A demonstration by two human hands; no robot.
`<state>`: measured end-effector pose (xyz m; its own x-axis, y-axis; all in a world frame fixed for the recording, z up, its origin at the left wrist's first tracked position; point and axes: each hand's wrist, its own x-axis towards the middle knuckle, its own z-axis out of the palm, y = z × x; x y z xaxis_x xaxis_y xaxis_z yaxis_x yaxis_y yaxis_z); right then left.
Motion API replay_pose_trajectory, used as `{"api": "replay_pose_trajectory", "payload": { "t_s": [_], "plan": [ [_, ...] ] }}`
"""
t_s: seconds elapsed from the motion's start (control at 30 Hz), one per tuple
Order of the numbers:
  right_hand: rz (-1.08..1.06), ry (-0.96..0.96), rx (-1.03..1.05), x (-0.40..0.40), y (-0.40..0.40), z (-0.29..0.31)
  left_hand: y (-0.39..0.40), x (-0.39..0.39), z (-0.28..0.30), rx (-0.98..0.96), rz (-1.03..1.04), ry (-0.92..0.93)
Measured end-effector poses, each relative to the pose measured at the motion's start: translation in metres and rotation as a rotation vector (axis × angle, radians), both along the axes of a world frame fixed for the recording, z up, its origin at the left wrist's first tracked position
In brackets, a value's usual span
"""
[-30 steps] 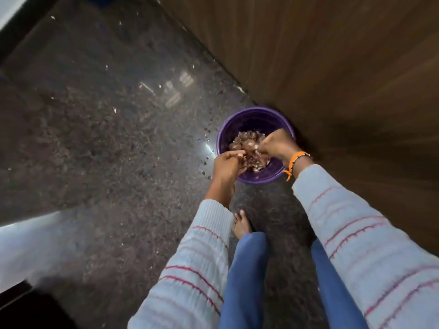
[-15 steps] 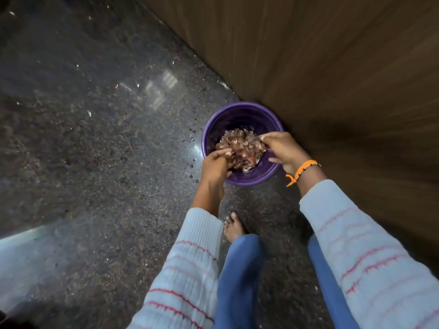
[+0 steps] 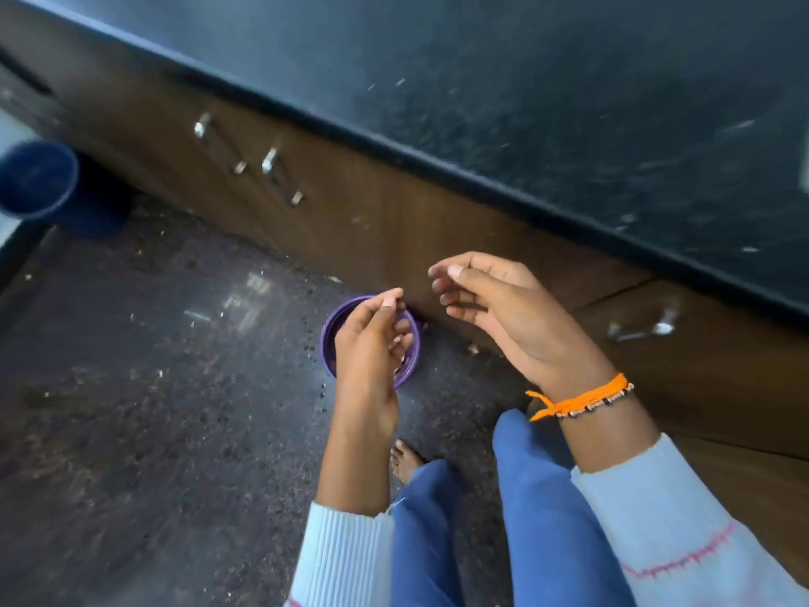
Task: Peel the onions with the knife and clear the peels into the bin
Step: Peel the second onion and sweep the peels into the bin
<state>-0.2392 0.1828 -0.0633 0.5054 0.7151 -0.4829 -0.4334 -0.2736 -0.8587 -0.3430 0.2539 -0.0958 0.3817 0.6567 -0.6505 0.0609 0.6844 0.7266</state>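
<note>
- Both hands, down in the peels a moment earlier, had risen clear: the left hand (image 3: 372,343) hung loosely curled and empty above the round purple plastic bin (image 3: 329,330), the right hand (image 3: 494,308) open farther right.
- That suggested the peels were dropped; the bin's contents were mostly hidden.
- No onions or knife showed.

Dark speckled countertop (image 3: 569,102) runs diagonally across the top. Below its edge, brown wooden cabinets (image 3: 394,221) with three metal handles: two (image 3: 221,144) (image 3: 282,177) close together left of centre, one (image 3: 641,328) far right. Below the cabinets, dark speckled floor (image 3: 153,409), shiny, crumbs scattered. Blue bucket (image 3: 39,179) far left, against the cabinets.
</note>
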Motion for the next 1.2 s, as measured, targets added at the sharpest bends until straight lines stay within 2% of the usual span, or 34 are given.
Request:
{"api": "replay_pose_trajectory", "payload": {
  "t_s": [0.13,0.27,0.53,0.7,0.77,0.83,0.9,0.97,1.03,1.07,1.2],
  "plan": [
    [-0.098,-0.069,0.049,0.023,-0.048,0.062,-0.026,0.027,0.055,0.100,-0.165,-0.078],
    [-0.211,-0.144,0.071,0.049,-0.102,0.098,-0.062,0.060,0.092,0.154,-0.361,-0.152],
    [-0.428,-0.169,0.075,0.116,-0.201,0.121,-0.148,0.152,0.128,0.167,-0.663,-0.243],
    [-0.510,-0.238,0.025,0.153,-0.259,0.116,-0.193,0.205,0.131,0.277,-0.805,-0.234],
    [-0.525,-0.322,-0.065,0.167,-0.277,0.109,-0.207,0.222,0.126,0.385,-0.849,-0.187],
    [-0.505,-0.493,-0.206,0.181,-0.295,0.098,-0.220,0.237,0.115,0.606,-0.879,-0.115],
    [-0.418,-0.810,-0.450,0.196,-0.309,0.083,-0.230,0.248,0.105,0.918,-0.929,-0.004],
    [-0.222,-1.088,-0.767,0.207,-0.317,0.068,-0.238,0.256,0.097,1.160,-0.962,0.076],
    [-0.058,-1.143,-1.026,0.212,-0.312,0.059,-0.237,0.260,0.093,1.218,-0.976,0.092],
    [-0.013,-1.126,-1.078,0.214,-0.310,0.057,-0.238,0.262,0.092,1.206,-0.980,0.096],
    [0.140,-1.178,-1.010,0.224,-0.302,0.051,-0.239,0.272,0.086,1.201,-1.002,0.140]
  ]
}}
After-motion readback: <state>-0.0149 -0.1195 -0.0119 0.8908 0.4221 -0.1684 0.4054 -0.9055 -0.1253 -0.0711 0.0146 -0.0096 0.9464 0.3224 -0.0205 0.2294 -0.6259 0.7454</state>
